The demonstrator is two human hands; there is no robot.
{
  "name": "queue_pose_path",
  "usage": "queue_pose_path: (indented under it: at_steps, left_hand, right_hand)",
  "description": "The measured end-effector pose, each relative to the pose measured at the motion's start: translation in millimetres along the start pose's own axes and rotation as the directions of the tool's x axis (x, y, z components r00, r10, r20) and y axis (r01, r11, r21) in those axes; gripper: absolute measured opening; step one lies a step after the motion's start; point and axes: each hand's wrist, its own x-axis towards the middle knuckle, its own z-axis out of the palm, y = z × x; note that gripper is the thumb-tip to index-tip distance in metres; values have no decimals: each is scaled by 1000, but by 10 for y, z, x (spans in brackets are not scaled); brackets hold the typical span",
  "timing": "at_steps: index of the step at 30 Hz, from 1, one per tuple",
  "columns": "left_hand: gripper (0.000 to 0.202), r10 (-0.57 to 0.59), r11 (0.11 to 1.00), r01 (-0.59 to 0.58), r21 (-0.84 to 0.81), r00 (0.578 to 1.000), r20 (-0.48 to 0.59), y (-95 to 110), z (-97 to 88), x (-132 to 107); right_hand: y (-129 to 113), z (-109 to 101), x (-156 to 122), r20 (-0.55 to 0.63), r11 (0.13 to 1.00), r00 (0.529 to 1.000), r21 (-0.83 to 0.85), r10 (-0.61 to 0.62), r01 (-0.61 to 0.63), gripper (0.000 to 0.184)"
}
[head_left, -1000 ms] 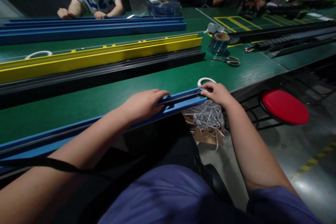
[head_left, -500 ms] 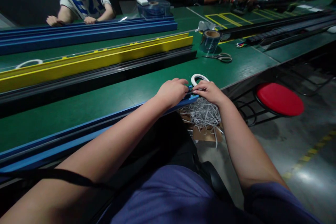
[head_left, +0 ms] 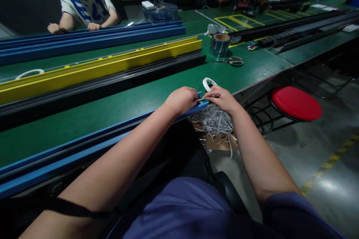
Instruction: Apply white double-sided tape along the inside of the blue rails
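Note:
A long blue rail [head_left: 123, 137] with a dark channel lies along the near table edge. At its right end my left hand [head_left: 182, 100] rests with curled fingers pressed into the channel; the fingertips are mostly hidden. A short pale strip shows between the two hands, too small to make out fully. Just right of the rail's end, my right hand [head_left: 221, 100] is closed in a pinch on a roll of white tape [head_left: 206, 83]. The roll stands tilted up behind the fingers, partly covered by them.
Beyond lie a black rail [head_left: 140, 78], a yellow rail [head_left: 126, 59] and blue rails [head_left: 112, 39]. Scissors [head_left: 234, 61] lie near a clear tape roll [head_left: 220, 44]. Below the table edge is a box of white strips [head_left: 215, 121]; a red stool [head_left: 296, 102] stands right. Several co-workers sit opposite.
The white tape roll has tipped from lying flatter to more upright at my right hand. My left hand has shifted slightly left, and a pale strip now shows between the hands.

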Motion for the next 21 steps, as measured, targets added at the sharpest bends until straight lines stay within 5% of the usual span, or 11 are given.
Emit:
queue_pose_path:
  at_steps: [6,13,21]
  left_hand:
    - [23,-83,991,76,-108,995,-62,-19,-2,-42]
    - [12,-130,905,50,-423,978,-161,-98,11,-35]
    - [10,-42,906,-65,-418,969,-242,-110,38,-50]
  right_hand:
    - [-238,3,-64,-74,988,997,-148,30,-40,21]
    - [-625,-45,-31,-134,877,991,-476,-7,-59,13]
    - [-834,26,-50,-119,757,986,-653,-115,10,7]
